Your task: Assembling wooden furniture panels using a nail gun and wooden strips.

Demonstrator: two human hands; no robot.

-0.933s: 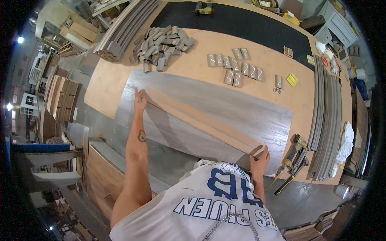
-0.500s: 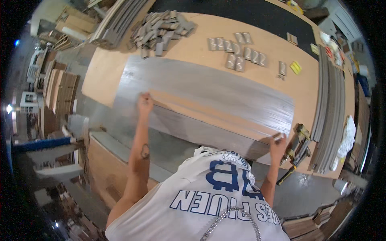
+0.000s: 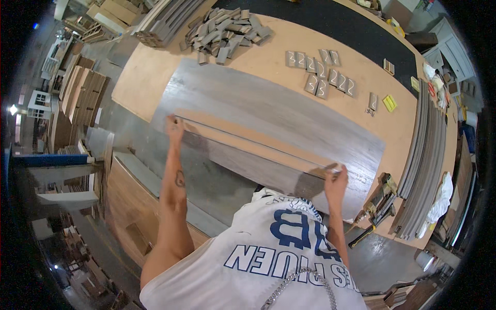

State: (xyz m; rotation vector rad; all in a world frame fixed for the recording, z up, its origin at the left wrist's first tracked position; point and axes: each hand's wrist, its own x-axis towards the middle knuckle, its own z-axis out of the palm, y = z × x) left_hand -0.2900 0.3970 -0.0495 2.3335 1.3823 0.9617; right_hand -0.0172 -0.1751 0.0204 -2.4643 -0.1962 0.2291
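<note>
Left hand: (image 3: 174,125) closed on the far-left end of the long panel (image 3: 253,150), fingers curled over its top corner.
Right hand: (image 3: 336,180) gripping the panel's other end, thumb and fingers clamped over the upper edge – arms spread wide apart.
Panel: long, narrow, grey on the near face with a bare wood-coloured strip along the top; tipped up on its long edge, leaning between both hands, lower edge hidden behind the torso.
Support: resting on or just above the wide grey sheet (image 3: 289,111) that lies flat on the plywood workbench (image 3: 144,77).
Done so far: panel raised off the flat and held at both ends; appears freed from the sheet beneath, though contact along the lower edge cannot be told.
Left to do: judged as mid-lift – not yet carried clear, turned, or set down anywhere.
Bench, far side: heap of small grey offcuts (image 3: 225,31) at the far left; a cluster of small grey pieces (image 3: 320,72) laid out further right; a yellow block (image 3: 390,103) beyond those.
Bench, right side: stack of long grey strips (image 3: 426,155) along the edge; clamps or hand tools (image 3: 380,199) just beside the right hand, untouched.
Surroundings: stacked boards (image 3: 82,98) on the floor to the left.
</note>
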